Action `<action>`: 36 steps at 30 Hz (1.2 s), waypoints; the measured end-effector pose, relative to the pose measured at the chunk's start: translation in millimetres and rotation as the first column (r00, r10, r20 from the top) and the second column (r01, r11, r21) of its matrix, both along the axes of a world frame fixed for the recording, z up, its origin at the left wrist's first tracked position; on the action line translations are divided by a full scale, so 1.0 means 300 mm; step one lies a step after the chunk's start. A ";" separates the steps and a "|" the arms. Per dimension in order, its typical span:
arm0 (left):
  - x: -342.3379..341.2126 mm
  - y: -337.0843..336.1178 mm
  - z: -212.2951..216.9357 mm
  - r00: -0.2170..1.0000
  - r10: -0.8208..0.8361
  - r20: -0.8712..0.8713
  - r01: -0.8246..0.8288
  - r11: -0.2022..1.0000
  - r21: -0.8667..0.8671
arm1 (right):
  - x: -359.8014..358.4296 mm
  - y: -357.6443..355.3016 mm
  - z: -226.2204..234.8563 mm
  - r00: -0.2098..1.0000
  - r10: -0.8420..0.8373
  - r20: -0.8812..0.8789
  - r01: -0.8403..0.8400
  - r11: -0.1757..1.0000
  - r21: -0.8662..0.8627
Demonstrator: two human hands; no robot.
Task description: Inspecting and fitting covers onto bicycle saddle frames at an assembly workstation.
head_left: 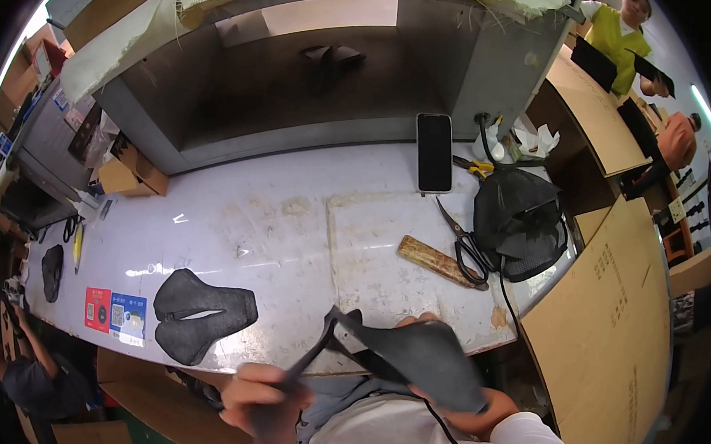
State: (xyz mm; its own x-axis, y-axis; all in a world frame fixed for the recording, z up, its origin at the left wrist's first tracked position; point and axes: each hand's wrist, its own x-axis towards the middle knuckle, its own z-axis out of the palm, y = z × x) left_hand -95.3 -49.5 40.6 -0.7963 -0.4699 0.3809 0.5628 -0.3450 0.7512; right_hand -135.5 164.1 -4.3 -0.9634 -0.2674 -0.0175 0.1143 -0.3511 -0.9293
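My left hand (256, 394) is closed on one narrow end of a dark grey, matt, two-winged sheet piece (431, 357), and my right hand (420, 319) holds the broad wing, its fingertips over the upper edge. The piece hangs between my two holds, just past the near edge of the white, scuffed worktable (284, 256), bent to a peak in the middle.

I judge it light and soft, more like thin leather or rubber than board: it folds easily and should droop wherever I leave it unsupported. The matt face looks unlikely to slip, and nothing about it seems brittle, though the thin strip near my left hand could stretch or crease if pulled hard. The broad wing and the outer margins look the best places to pinch.

Blur smears my left fingers and the end they grip, so I cannot make out exactly how they sit. Most of my right palm is hidden behind the wing, and so is the piece's underside.

Beyond my left hand, flat on the table, lies a dark grey saddle-shaped piece with a central slit (234, 310). Beyond my right hand are a worn, brown-stained flat bar (432, 258), dark-handled scissors (466, 251) touching or overlapping it, and a black mesh-like bundle (516, 219) whose folds I cannot read.
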 end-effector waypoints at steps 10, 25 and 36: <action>-0.001 -0.080 0.065 0.687 -0.605 0.402 0.640 0.766 0.059 | -0.088 0.086 0.006 0.775 0.541 0.326 -0.293 0.765 -0.573; -0.056 -0.101 0.126 0.329 -0.650 0.684 0.940 0.291 -0.176 | -0.064 0.054 0.073 0.870 0.485 0.089 -0.481 0.874 -0.067; -0.044 0.020 0.177 0.648 -0.566 0.510 0.761 0.518 -0.391 | -0.084 0.030 0.026 0.872 0.480 -0.103 -0.418 0.617 -0.667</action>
State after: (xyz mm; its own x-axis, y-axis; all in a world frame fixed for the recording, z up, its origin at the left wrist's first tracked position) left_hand -108.6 -43.6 93.5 -0.8893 0.4520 0.0696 0.0702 -0.0156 0.9974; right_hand -160.8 173.1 3.5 -0.7234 -0.6379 0.2643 0.4846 -0.7417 -0.4636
